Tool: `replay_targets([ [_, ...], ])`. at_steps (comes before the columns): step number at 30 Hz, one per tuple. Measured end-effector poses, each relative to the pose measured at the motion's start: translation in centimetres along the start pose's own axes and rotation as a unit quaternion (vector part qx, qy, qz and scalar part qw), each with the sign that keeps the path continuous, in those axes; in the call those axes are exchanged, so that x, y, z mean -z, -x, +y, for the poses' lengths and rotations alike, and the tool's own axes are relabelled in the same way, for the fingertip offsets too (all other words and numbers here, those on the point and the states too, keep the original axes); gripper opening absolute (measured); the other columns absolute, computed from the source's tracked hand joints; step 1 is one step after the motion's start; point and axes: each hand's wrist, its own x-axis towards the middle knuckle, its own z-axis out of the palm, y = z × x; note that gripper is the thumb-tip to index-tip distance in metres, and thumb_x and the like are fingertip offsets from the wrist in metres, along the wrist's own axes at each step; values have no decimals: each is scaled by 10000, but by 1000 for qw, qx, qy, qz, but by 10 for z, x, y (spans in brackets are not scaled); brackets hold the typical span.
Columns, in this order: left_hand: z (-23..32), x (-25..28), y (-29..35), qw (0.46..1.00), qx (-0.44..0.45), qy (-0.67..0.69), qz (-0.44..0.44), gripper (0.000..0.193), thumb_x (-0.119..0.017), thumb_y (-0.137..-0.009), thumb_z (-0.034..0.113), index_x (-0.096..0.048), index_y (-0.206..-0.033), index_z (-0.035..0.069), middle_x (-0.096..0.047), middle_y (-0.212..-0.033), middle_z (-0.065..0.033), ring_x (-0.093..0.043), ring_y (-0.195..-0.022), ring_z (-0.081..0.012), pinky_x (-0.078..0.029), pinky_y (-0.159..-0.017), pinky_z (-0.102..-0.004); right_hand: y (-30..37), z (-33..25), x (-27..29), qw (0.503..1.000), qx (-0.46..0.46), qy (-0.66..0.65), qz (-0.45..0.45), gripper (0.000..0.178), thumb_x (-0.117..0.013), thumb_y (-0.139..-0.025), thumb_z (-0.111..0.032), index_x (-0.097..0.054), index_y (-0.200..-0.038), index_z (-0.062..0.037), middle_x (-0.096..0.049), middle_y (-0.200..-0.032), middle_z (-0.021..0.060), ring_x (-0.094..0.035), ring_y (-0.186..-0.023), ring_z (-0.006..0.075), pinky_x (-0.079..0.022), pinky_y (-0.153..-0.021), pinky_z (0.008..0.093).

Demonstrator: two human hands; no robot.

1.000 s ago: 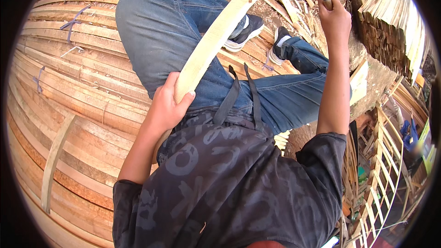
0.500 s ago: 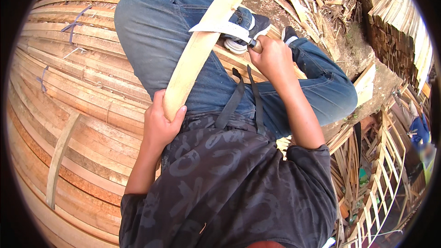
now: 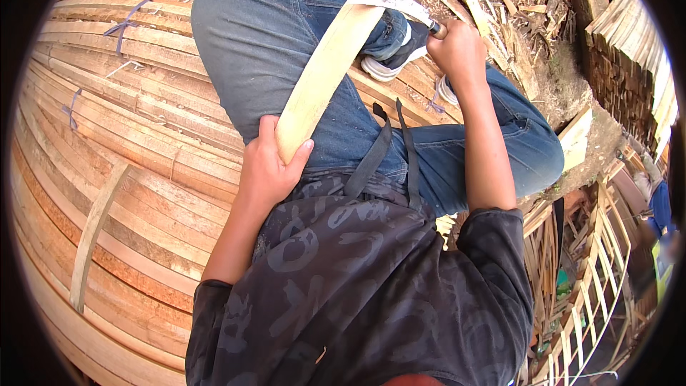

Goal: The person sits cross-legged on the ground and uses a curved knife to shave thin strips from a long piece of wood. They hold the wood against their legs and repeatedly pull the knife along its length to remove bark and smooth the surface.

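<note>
- The left hand (image 3: 271,171) is clamped round the near end of the pale wooden board (image 3: 336,46), thumb on its right edge; a weak grip there could let the board twist under a stroke.
- The right hand (image 3: 459,56) is closed round the handle of the curved knife (image 3: 404,5), well apart from the left; a stroke pulled toward the body might run down to the left thumb.
- The board slants over the left trouser leg (image 3: 246,50), its far end out of view; if the blade slipped off an edge, it could catch the thigh or the shoe (image 3: 389,61) beyond.
- The blade crosses the board's upper part, though whether it bites cannot be told; a knot or slanting grain might make it jump or dig too deep.
</note>
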Motion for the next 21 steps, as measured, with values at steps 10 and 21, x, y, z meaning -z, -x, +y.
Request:
replay_targets([
  [10, 2, -4, -4, 1000, 9, -20, -13, 427, -687, -871, 266, -404, -1018, -17, -624, -776, -331, -631, -776, -516, -505, -650, -522, 3, 0, -28, 976, 59, -33, 205, 164, -691, -818, -222, -680, -719, -91, -633, -596, 147, -655, -586, 350, -518, -547, 445],
  [21, 6, 1, -10, 999, 23, 33, -27, 414, -676, -884, 268, -394, -964, -23, -607, -735, -337, -625, -751, -517, -494, -629, -522, -29, 4, -42, 956, 104, -10, 273, 153, -721, -780, -188, -636, -704, -86, -624, -610, 138, -621, -555, 326, -480, -515, 410],
])
